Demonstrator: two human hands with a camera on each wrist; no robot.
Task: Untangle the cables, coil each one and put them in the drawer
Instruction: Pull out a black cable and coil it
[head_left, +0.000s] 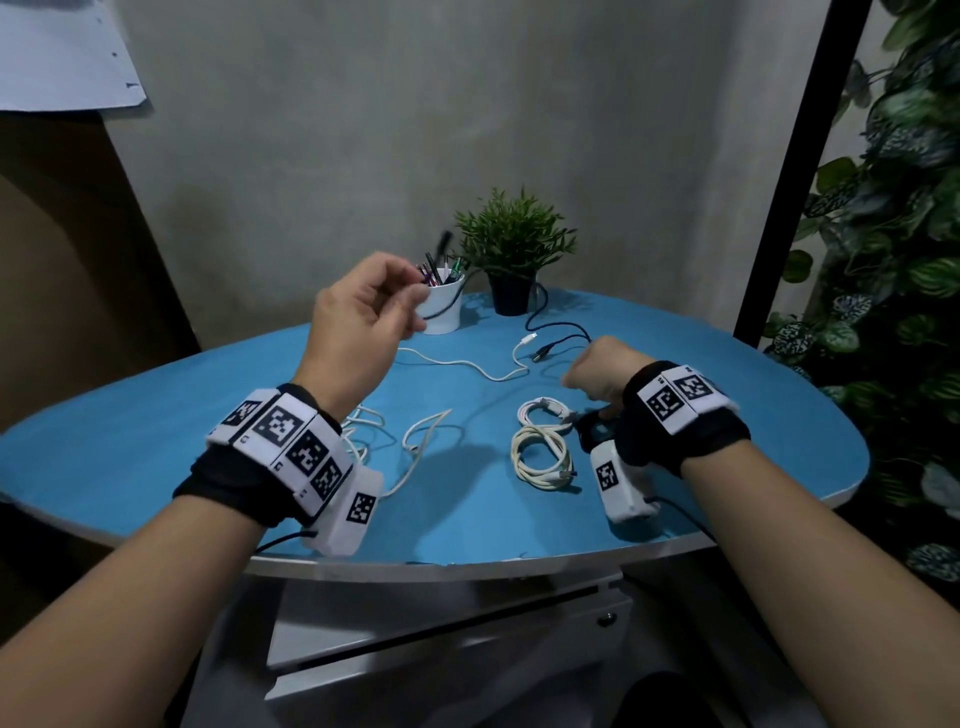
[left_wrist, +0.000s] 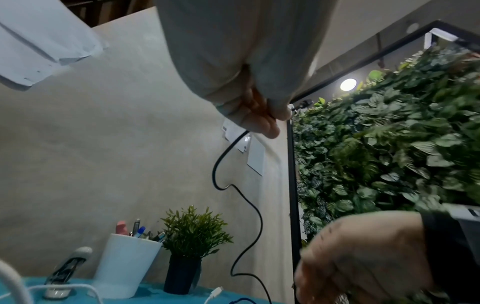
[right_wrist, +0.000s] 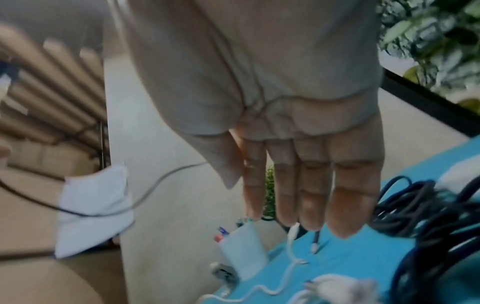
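Note:
My left hand is raised over the blue table and pinches a thin black cable between thumb and fingers. From there the cable hangs down, passes the plant pot and runs to my right hand. The right hand's fingers point straight down, and the thumb holds the cable against the forefinger. A dark coil lies under that wrist. A coiled white cable lies beside it. Loose white cables trail across the table's middle and left.
A white pen cup and a small potted plant stand at the table's back. A white drawer unit sits under the front edge. A black post and leafy wall stand on the right.

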